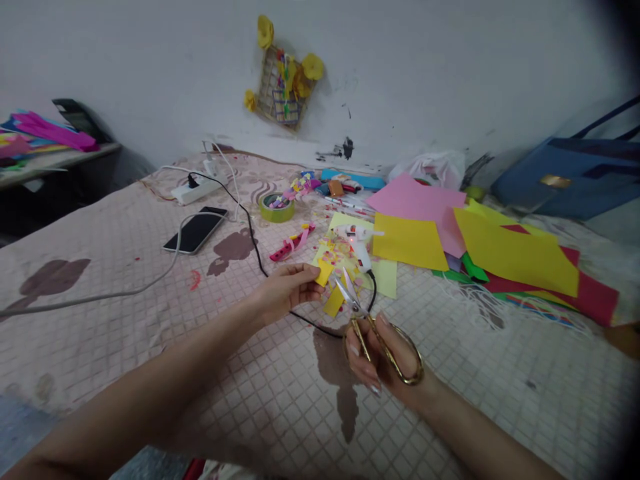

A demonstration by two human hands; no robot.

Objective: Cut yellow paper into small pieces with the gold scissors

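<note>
Between the thumb and fingers of my left hand point(295, 287) is a small piece of yellow paper point(325, 271). My right hand point(385, 353) grips a pair of scissors point(356, 308) with gold handles, its fingers in the loops. The silver blades are spread apart, their tips just right of the held paper. Below them a second yellow paper piece point(334, 302) lies on the table. Behind the blades, a white glue gun point(359, 247) with a small red light rests on pale yellow sheets point(386, 279) among many tiny paper scraps point(336, 253).
Yellow sheets point(410, 240) and a pink sheet point(417, 200) lie to the right, near white string point(480, 307). A black cord point(255, 247) crosses behind my left hand. Further left are a phone point(197, 230), a power strip point(197, 189), a tape roll point(277, 210) and a pink clip-like strip point(293, 243).
</note>
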